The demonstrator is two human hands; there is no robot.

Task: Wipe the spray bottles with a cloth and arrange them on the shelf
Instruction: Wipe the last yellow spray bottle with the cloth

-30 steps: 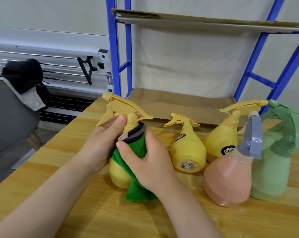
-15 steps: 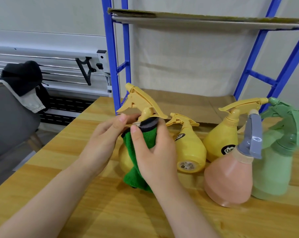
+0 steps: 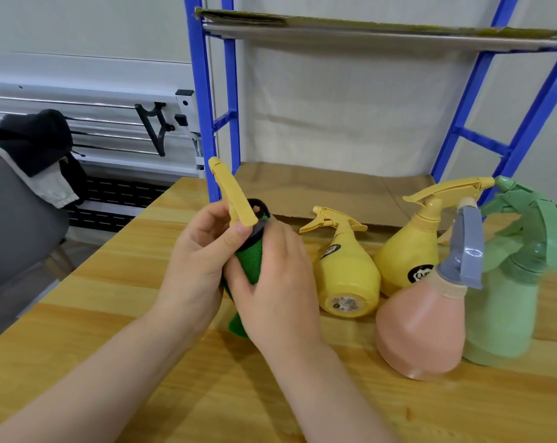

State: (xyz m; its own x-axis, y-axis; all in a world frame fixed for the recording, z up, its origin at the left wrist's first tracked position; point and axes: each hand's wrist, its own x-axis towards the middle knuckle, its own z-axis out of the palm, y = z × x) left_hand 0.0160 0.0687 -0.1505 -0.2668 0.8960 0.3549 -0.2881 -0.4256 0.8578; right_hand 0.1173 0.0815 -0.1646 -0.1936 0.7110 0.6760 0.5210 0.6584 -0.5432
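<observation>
Bottle (image 3: 234,196) sits over the table (image 3: 88,295) (body hidden); left hand (image 3: 197,263) pinches its trigger, right hand (image 3: 277,282) clamps the cloth (image 3: 250,266) around it. Best twist slowly, gripping firmly.

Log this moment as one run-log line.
step: wiping | left hand: holds yellow bottle | right hand: wraps green cloth | shelf: no bottles

Wooden table (image 3: 111,314) carries four spray bottles (image 3: 347,276) (one toppled).
</observation>
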